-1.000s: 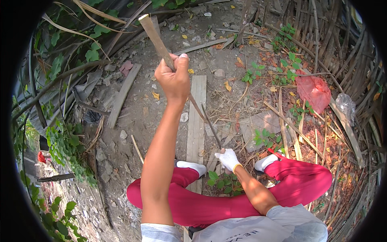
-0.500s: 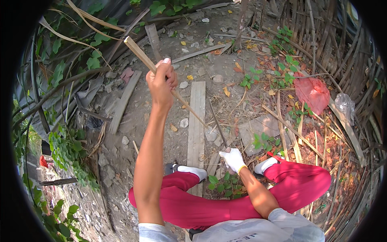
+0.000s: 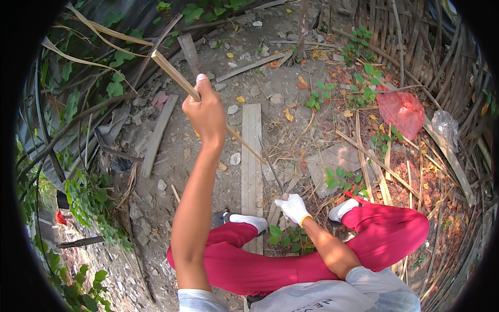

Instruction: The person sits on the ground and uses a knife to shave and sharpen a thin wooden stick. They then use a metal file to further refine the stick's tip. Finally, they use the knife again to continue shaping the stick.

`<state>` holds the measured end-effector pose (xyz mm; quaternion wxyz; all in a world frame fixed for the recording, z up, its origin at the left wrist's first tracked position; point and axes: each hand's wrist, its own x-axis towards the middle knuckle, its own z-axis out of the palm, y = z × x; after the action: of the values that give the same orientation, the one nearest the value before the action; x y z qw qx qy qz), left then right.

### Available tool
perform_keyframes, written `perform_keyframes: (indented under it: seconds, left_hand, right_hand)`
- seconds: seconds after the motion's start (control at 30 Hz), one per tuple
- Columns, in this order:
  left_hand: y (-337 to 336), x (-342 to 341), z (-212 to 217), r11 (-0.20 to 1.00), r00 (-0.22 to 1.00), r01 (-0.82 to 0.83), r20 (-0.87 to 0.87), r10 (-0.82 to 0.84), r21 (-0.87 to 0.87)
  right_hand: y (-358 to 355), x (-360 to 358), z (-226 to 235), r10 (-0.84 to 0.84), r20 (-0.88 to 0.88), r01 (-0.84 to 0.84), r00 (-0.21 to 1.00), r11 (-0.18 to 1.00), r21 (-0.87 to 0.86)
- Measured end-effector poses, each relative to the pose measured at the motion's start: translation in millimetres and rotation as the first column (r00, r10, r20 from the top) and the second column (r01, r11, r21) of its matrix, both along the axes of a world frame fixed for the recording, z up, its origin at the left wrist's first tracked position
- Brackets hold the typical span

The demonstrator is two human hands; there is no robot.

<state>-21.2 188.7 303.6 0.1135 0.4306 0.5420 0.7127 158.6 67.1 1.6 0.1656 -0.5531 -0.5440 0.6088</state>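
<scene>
My bare left hand [image 3: 206, 115] is closed around a long, pale wooden stick [image 3: 173, 74], held out at the upper left of centre. The stick slants down to the right, and its thin far part runs over a grey board lying on the ground. My right hand [image 3: 294, 208], in a white glove with a yellow cuff, grips a long knife [image 3: 274, 170] low between my feet. Its dark, narrow blade points up and left, with the tip side near the stick's lower end. Most of the knife's handle is hidden in the glove.
The grey board [image 3: 251, 151] lies lengthwise between my feet. Other planks [image 3: 159, 136] and thin strips [image 3: 382, 164] are scattered about. A red plastic bag [image 3: 400, 112] sits at the right near a fence of upright slats [image 3: 426, 52]. Leafy vines [image 3: 88, 203] grow at the left.
My left hand has shifted slightly left with the stick and turned a little. My right hand has moved a little left, and the knife blade now appears narrower.
</scene>
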Motion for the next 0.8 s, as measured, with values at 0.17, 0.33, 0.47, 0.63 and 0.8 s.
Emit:
perform_keyframes:
  seconds: [0.17, 0.33, 0.47, 0.63, 0.8]
  left_hand:
    - [4.8, 14.9, -4.6, 0.983, 0.983, -0.179, -0.024, 0.180, 0.050]
    - [13.5, 38.0, -6.7, 0.977, 0.979, -0.173, -0.084, 0.184, 0.124]
    - [22.0, 28.4, -10.9, 0.970, 0.971, -0.186, -0.120, 0.205, 0.156]
    - [19.1, 30.1, -10.4, 0.973, 0.978, -0.189, -0.062, 0.198, 0.134]
    - [13.0, 22.3, -1.0, 0.949, 0.951, -0.297, -0.053, 0.304, 0.104]
  right_hand:
    - [-4.3, -8.2, -36.5, 0.059, 0.027, -0.058, 0.998, 0.998, -0.030]
    - [0.1, 0.0, -46.8, 0.023, -0.034, -0.029, 0.999, 0.983, -0.183]
    - [8.0, 0.5, 9.4, 0.206, 0.092, -0.210, 0.974, 0.977, 0.033]
    - [-9.7, -26.4, -9.5, 0.024, 0.090, -0.045, 0.996, 0.968, 0.245]
    - [-15.8, -16.5, -76.8, 0.128, 0.300, -0.162, 0.945, 0.982, 0.093]
